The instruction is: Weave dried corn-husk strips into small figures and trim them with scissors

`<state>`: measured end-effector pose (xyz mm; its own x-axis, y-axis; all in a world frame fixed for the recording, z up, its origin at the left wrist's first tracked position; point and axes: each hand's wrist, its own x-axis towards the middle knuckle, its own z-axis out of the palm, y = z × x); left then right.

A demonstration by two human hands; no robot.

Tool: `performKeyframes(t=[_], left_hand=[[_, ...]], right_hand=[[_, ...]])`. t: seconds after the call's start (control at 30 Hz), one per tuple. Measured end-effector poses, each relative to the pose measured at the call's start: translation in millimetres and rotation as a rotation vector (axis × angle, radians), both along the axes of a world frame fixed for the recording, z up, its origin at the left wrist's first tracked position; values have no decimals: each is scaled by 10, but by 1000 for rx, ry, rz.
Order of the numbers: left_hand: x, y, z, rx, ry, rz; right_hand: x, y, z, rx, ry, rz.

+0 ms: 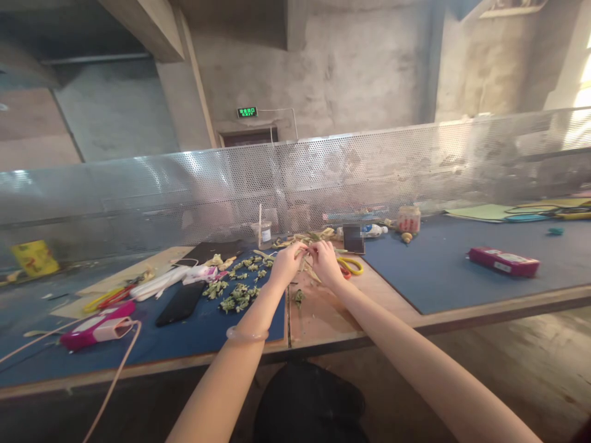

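My left hand [287,263] and my right hand [325,261] meet above the table's middle, fingers pinched together on a thin pale leaf strip [308,266] that hangs between them. A clear bangle sits on my left forearm. Just left of my hands lies a scatter of small green woven pieces [237,289] on the blue mat [184,344]. Yellow-handled scissors [349,266] lie right beside my right hand. One green scrap [298,298] rests on the bare board under my wrists.
A black phone [181,303], a pink box [96,331] with a cord, white strips and a plastic cup [264,234] lie left. A dark small box [353,239], a bottle, a jar [409,219] and a pink case [503,261] sit right. A perforated metal screen [369,166] backs the table.
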<state>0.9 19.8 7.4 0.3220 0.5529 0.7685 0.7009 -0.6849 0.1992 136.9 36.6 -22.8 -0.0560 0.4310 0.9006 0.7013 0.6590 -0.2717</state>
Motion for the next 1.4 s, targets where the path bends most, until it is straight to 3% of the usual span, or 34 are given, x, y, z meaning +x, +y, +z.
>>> performKeyframes(t=[0.3,0.7,1.17,1.4], left_hand=[[16,-45,18,10,26,63],[0,0,3,84,23,-26],[22,24,14,-202,-154,-79],[17,51,4,-207,-223,-86]], right_hand=[[-2,21,-9,-65,18,-62],[-2,-9,4,-84,-28,-81],[34,-72,41,-100,-123,-116],[33,-87,54,-71,-61,-108]])
